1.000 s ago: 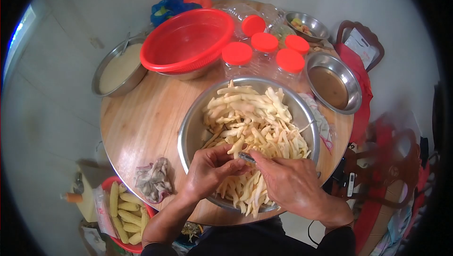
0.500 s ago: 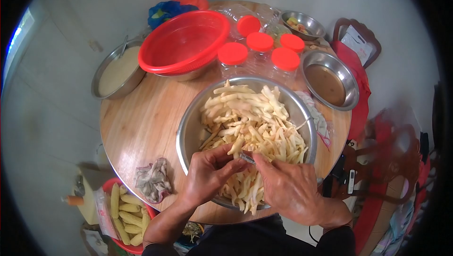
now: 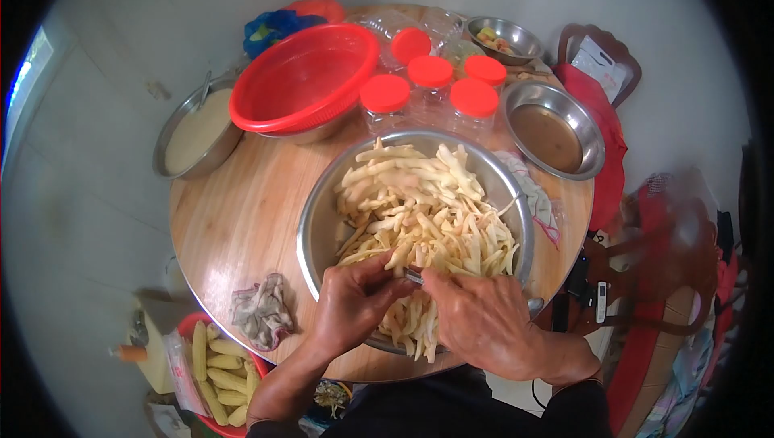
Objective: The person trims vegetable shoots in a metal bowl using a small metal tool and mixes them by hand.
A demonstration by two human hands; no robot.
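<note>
Round wooden table (image 3: 230, 228) spans the middle of the frame. Large steel basin (image 3: 313, 232) sits at centre, heaped with pale chicken feet (image 3: 411, 184). Red plastic basin (image 3: 302, 75) lies tilted, upper left of centre. 2 steel bowls flank the setup: 1 with pale liquid (image 3: 218, 156) at left, 1 with brown liquid (image 3: 550, 95) at upper right. Right hand (image 3: 488, 321), lower centre-right: clenched around a small metal tool, type obscured by the fingers. Left hand (image 3: 352, 301), lower centre: thumb and fingers pinching 1 chicken foot (image 3: 397, 260) over the near part of the basin, next to the tool (image 3: 414, 275). 5 red-lidded clear jars (image 3: 387, 120) cluster at upper centre. Crumpled grey cloth (image 3: 262, 309) lies lower left on the tabletop.
</note>
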